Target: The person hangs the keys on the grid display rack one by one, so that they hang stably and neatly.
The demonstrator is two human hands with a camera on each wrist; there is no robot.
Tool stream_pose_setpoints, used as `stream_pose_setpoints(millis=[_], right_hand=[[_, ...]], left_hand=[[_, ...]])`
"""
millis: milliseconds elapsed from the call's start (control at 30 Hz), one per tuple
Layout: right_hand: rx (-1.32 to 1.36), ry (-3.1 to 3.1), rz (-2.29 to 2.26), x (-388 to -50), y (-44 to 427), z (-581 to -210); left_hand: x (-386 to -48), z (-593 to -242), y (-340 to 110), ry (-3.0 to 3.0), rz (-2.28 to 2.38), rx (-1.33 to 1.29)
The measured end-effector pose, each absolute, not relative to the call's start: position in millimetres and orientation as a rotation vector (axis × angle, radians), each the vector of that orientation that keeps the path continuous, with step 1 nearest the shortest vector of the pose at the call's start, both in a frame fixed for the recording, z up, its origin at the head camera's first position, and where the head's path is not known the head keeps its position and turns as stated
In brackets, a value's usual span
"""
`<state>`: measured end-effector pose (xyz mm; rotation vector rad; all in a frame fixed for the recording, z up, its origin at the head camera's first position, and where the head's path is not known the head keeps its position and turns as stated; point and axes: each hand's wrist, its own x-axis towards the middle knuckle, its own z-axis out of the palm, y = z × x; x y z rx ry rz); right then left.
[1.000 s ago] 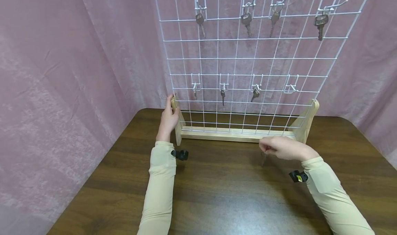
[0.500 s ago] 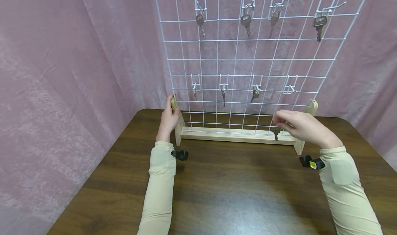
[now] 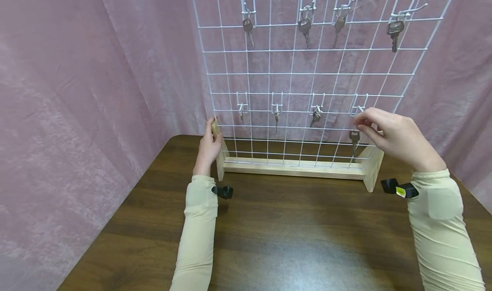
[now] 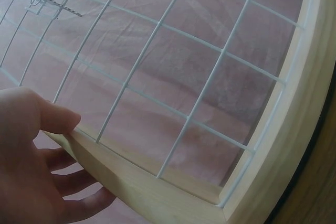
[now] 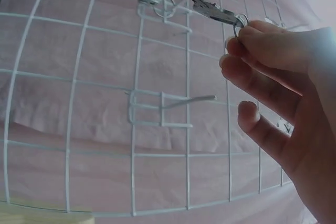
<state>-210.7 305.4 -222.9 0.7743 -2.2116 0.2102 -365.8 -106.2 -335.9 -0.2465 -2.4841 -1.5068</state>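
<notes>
My right hand [image 3: 396, 137] pinches the small ring of a metal key [image 3: 354, 138] between thumb and fingertips. The key hangs just in front of a white wire grid [image 3: 284, 73], below a bare hook [image 3: 359, 108] in the lower row. In the right wrist view, that hook [image 5: 195, 99] sticks out close to the fingers, apart from the key ring [image 5: 240, 24]. My left hand [image 3: 209, 150] grips the left wooden side piece [image 3: 221, 165] of the grid's stand, thumb on one face and fingers round the other, as the left wrist view shows.
Other keys hang on hooks: in the lower row one key [image 3: 316, 115] is nearest the right hand, and in the upper row one key [image 3: 395, 28] is at far right. The stand's wooden base bar [image 3: 292, 168] rests on a brown table [image 3: 269, 231]. Pink curtains [image 3: 96, 90] surround it.
My right hand has risen from low over the table, moving up and to the right with the key to the bare lower hook. The left hand has stayed on the stand.
</notes>
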Motion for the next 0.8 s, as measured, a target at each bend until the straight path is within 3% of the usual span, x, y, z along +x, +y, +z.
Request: stream_pose_setpoints(millis=[800], right_hand=[[0.470,-2.279,0.306,-225.7,321.0,-210.3]], left_hand=[[-364.2,-337.1,-108.0,-2.489,-1.500,-0.263]])
